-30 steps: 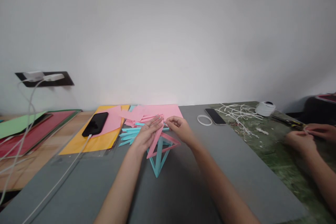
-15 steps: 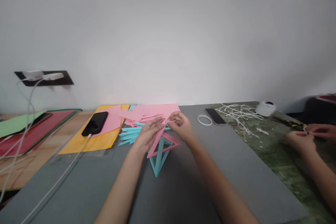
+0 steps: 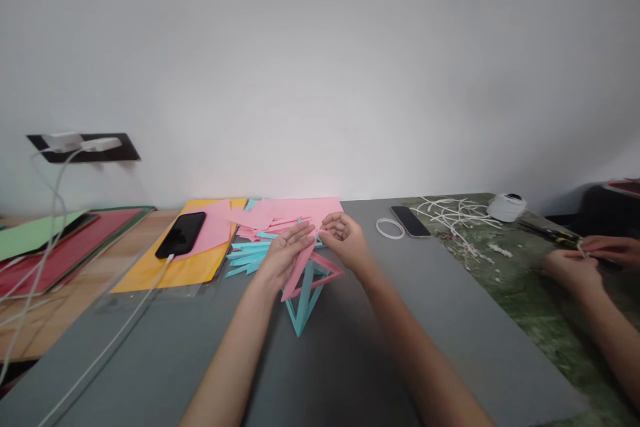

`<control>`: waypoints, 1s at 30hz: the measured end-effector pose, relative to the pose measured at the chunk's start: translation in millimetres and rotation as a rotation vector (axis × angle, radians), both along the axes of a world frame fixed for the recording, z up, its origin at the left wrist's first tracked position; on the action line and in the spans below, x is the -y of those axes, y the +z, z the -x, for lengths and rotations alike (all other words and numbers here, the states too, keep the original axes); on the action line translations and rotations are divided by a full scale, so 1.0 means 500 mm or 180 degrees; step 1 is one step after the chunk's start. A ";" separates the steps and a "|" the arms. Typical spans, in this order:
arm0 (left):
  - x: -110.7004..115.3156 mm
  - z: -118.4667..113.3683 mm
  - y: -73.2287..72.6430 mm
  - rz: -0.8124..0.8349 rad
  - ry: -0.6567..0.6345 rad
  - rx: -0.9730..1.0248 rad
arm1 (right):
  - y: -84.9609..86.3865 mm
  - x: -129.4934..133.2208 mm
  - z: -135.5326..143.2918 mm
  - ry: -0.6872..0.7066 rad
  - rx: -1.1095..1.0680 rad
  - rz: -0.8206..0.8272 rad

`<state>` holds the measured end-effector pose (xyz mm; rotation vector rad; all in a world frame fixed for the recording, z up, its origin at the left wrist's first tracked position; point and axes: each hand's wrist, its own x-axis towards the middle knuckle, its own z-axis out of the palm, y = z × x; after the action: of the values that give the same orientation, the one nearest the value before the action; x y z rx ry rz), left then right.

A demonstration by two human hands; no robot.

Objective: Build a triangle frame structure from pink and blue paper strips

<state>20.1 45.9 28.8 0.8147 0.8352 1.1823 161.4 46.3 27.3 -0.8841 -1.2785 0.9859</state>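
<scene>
Between my hands is a folded-paper frame (image 3: 303, 303) of pink and blue strips, its blue part pointing down toward me. My left hand (image 3: 284, 252) is closed on the frame's pink strip (image 3: 299, 273), fingers pressed together near its far end. Fingertips of my right hand (image 3: 343, 235) pinch at the same far end, close to the left fingertips; what exactly they grip is too small to make out. Just beyond the left hand lie blue paper strips (image 3: 245, 257) and pink paper strips (image 3: 253, 231).
At left, a black phone (image 3: 181, 235) on a charging cable rests on a yellow folder (image 3: 145, 273). A tape ring (image 3: 390, 229) and another phone (image 3: 410, 221) lie to the right. Farther right are white cords (image 3: 460, 213), a white spool (image 3: 506, 207) and a co-worker's hands (image 3: 575, 267).
Almost nothing differs. The paper frame has tilted very slightly, and both my hands keep their hold at its far end.
</scene>
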 end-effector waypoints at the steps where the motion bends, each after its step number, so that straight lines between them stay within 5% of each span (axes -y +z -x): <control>1: 0.001 -0.001 0.000 -0.0011 0.0016 -0.0005 | 0.000 0.000 0.000 -0.0003 -0.0044 0.0027; 10: 0.001 -0.004 -0.004 -0.0140 0.0078 0.0004 | 0.007 0.011 -0.010 0.0197 -0.0125 0.0562; 30: 0.005 -0.011 0.001 0.0045 0.0174 0.0127 | 0.026 0.017 -0.022 0.0302 -0.0246 0.0579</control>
<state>25.5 43.5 29.3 0.7585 0.8368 1.2356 172.3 37.6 40.1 -0.9213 -1.1873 1.2151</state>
